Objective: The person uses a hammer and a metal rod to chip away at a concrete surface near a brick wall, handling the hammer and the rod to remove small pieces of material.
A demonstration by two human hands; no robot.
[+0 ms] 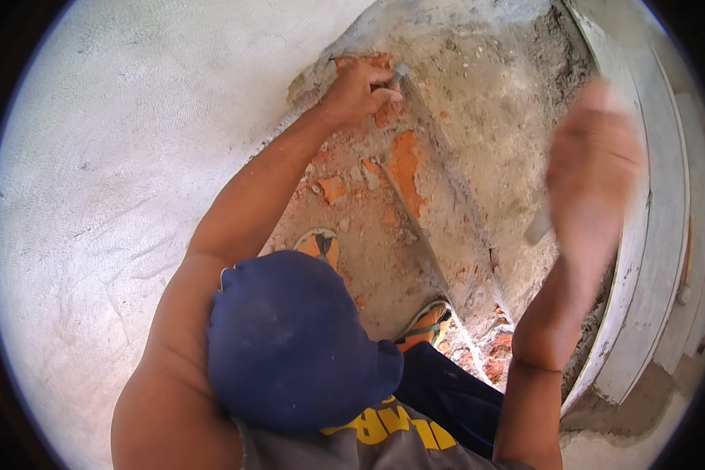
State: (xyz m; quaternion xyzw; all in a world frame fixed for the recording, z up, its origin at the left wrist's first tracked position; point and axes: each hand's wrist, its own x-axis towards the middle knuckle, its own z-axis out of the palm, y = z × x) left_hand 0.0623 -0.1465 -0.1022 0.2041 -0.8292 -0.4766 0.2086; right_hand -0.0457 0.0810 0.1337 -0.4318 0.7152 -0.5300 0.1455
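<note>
- The left hand (364,92) is clamped on a small grey tool (400,72) at the rough patch's upper part.
- The right hand (595,164) is raised and blurred; I can't tell whether it grips the grey stub (537,227) beside it.
- Looks partway: orange brick (405,168) bared, crusty mortar (486,102) left.
- Rubble (333,189) near the feet; smooth pale plaster (117,141) leftward, long boards (642,266) rightward.

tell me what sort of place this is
Probably a building or renovation site: exposed orange brick shows amid rough, crumbling masonry, broken rubble lies near the person's feet, and a pale plaster-like surface fills the left side.
</note>
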